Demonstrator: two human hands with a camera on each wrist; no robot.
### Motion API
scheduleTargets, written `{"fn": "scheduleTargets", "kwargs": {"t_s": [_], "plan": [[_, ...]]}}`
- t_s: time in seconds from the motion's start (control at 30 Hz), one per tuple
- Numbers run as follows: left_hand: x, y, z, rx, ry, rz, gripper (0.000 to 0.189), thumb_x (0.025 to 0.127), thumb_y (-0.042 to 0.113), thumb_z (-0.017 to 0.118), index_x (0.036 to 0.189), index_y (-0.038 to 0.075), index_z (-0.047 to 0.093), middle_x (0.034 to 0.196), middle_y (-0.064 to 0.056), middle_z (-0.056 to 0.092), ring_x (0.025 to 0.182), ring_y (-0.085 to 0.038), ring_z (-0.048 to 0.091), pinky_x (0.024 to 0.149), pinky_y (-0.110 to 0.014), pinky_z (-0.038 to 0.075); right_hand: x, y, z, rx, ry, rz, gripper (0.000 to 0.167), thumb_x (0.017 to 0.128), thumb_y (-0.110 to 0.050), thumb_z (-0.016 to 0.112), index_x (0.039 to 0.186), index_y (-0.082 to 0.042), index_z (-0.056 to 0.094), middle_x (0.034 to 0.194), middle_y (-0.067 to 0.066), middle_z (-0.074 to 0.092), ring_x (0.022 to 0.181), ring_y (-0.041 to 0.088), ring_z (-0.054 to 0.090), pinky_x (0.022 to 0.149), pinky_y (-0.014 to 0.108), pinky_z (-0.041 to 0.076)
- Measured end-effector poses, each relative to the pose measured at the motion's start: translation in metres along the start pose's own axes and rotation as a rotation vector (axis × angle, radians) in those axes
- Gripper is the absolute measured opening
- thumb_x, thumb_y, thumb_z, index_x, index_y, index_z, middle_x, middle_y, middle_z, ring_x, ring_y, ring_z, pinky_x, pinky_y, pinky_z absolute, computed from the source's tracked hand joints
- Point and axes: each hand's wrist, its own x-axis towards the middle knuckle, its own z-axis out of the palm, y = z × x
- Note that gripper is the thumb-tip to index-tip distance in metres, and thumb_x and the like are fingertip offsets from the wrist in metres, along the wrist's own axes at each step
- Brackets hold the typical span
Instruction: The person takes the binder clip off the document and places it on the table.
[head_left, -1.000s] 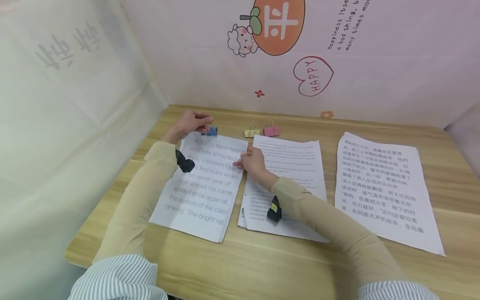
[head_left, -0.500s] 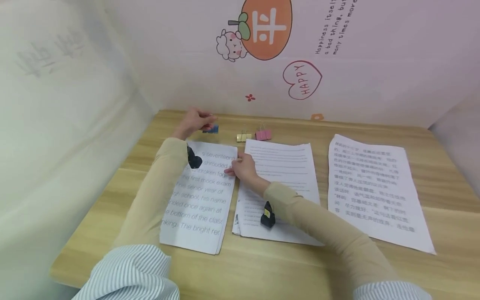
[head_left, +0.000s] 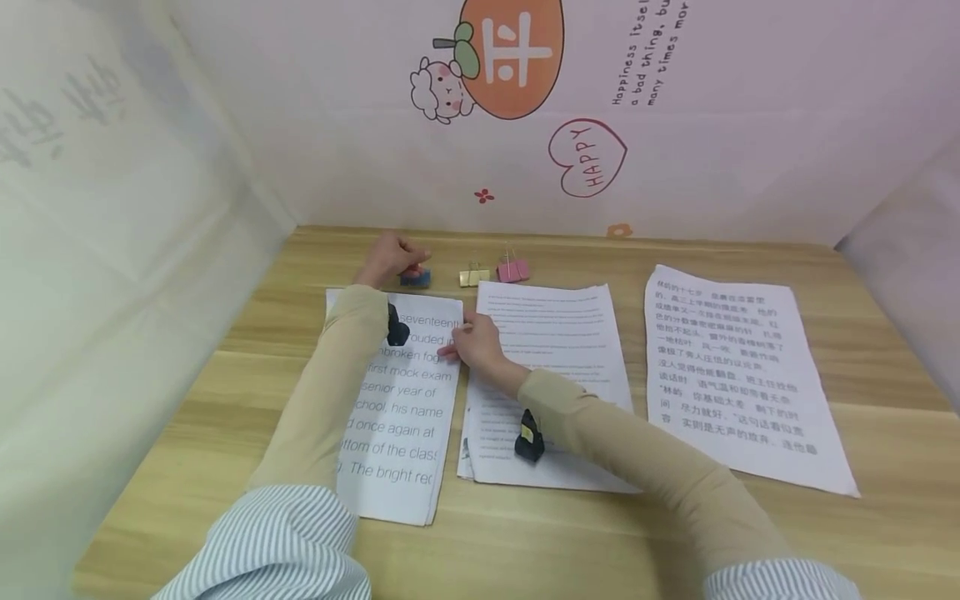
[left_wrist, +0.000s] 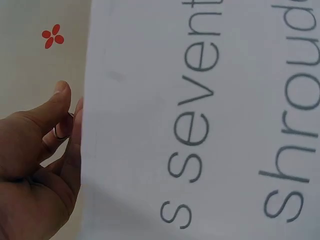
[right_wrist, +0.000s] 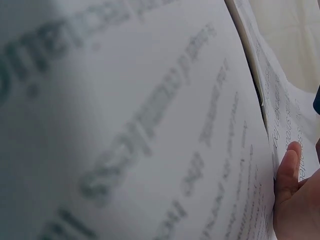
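In the head view my left hand (head_left: 390,258) is at the far edge of the left stack of paper (head_left: 397,450), its fingers on a blue binder clip (head_left: 415,278). Thumb and fingers come together round a thin wire in the left wrist view, where the paper hides the clip's body. My right hand (head_left: 477,340) holds the right edge of that same stack, thumb lying on the top sheet. The right wrist view shows this thumb (right_wrist: 289,167) over the large print. Under my right forearm lies a middle stack (head_left: 555,333) of small print.
Beyond the middle stack stand a yellow binder clip (head_left: 474,276) and a pink binder clip (head_left: 512,269). Another stack (head_left: 735,375), printed in Chinese, lies on the right of the wooden table (head_left: 225,425). Printed cloth (head_left: 337,142) hangs along the back.
My left hand and the blue clip have shifted right along the left stack's far edge, lifting away from it and then coming close again. My right hand keeps its hold. The head view has swung.
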Motion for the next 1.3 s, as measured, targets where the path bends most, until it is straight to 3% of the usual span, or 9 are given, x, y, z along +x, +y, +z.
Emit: {"fn": "scheduleTargets", "kwargs": {"t_s": [0.1, 0.4, 0.53, 0.73, 0.87, 1.0, 1.13, 1.3], "plan": [[-0.001, -0.001, 0.003, 0.036, 0.018, -0.014, 0.031, 0.091, 0.023, 0.063, 0.103, -0.005, 0.066, 0.070, -0.001, 0.064, 0.062, -0.012, 0.064, 0.075, -0.029, 0.055, -0.001, 0.002, 0.001, 0.005, -0.006, -0.005, 0.052, 0.097, -0.009, 0.043, 0.147, -0.002, 0.028, 0.114, 0.019, 0.064, 0.070, 0.015, 0.070, 0.062, 0.022, 0.056], [-0.002, 0.000, 0.011, 0.011, 0.058, -0.026, 0.029, 0.091, 0.022, 0.064, 0.107, -0.002, 0.065, 0.092, -0.012, 0.067, 0.070, -0.014, 0.066, 0.078, -0.031, 0.057, -0.004, 0.001, -0.001, -0.026, 0.012, -0.042, 0.047, 0.097, -0.010, 0.044, 0.142, -0.002, 0.036, 0.104, 0.016, 0.068, 0.064, 0.012, 0.068, 0.059, 0.021, 0.055], [-0.002, 0.001, 0.014, -0.010, 0.063, -0.009, 0.028, 0.091, 0.017, 0.063, 0.111, -0.003, 0.062, 0.101, -0.018, 0.067, 0.074, -0.017, 0.067, 0.078, -0.032, 0.058, -0.005, -0.001, -0.001, -0.056, 0.031, -0.054, 0.038, 0.098, -0.012, 0.045, 0.134, 0.000, 0.043, 0.099, 0.015, 0.068, 0.066, 0.013, 0.068, 0.058, 0.022, 0.054], [0.000, -0.001, 0.019, -0.020, 0.050, 0.038, 0.027, 0.092, 0.009, 0.059, 0.114, -0.008, 0.057, 0.102, -0.022, 0.064, 0.062, -0.008, 0.062, 0.071, -0.026, 0.058, 0.002, -0.002, -0.005, -0.113, 0.079, -0.084, 0.024, 0.096, -0.009, 0.048, 0.116, 0.002, 0.053, 0.088, 0.013, 0.066, 0.059, 0.011, 0.064, 0.053, 0.020, 0.053], [0.002, -0.001, 0.023, -0.019, 0.041, 0.054, 0.027, 0.093, 0.006, 0.056, 0.116, -0.009, 0.056, 0.106, -0.023, 0.063, 0.062, -0.005, 0.059, 0.067, -0.021, 0.057, 0.011, -0.002, -0.008, -0.211, 0.115, -0.098, 0.018, 0.092, -0.005, 0.050, 0.106, 0.004, 0.057, 0.080, 0.011, 0.063, 0.052, 0.009, 0.058, 0.047, 0.017, 0.048], [0.004, 0.002, 0.027, -0.029, 0.030, 0.057, 0.029, 0.093, 0.004, 0.055, 0.119, -0.010, 0.055, 0.112, -0.025, 0.060, 0.069, -0.010, 0.061, 0.069, -0.021, 0.057, 0.016, -0.003, -0.013, -0.384, 0.114, -0.126, 0.017, 0.090, -0.003, 0.052, 0.103, 0.004, 0.060, 0.080, 0.012, 0.062, 0.055, 0.012, 0.055, 0.045, 0.017, 0.044], [0.004, 0.003, 0.031, 0.015, 0.036, 0.069, 0.030, 0.093, 0.002, 0.053, 0.121, -0.009, 0.055, 0.112, -0.024, 0.061, 0.076, -0.016, 0.063, 0.070, -0.022, 0.057, 0.018, -0.005, -0.016, -0.554, 0.088, -0.141, 0.022, 0.091, -0.004, 0.053, 0.110, 0.005, 0.054, 0.089, 0.013, 0.060, 0.068, 0.018, 0.056, 0.051, 0.021, 0.045], [0.004, -0.003, 0.034, 0.080, 0.040, 0.086, 0.031, 0.093, 0.004, 0.053, 0.122, -0.007, 0.055, 0.110, -0.024, 0.062, 0.073, -0.015, 0.062, 0.064, -0.020, 0.054, 0.017, -0.005, -0.013, -0.671, 0.081, -0.126, 0.040, 0.092, -0.008, 0.054, 0.126, 0.007, 0.041, 0.099, 0.015, 0.058, 0.081, 0.023, 0.058, 0.065, 0.028, 0.052]]}}
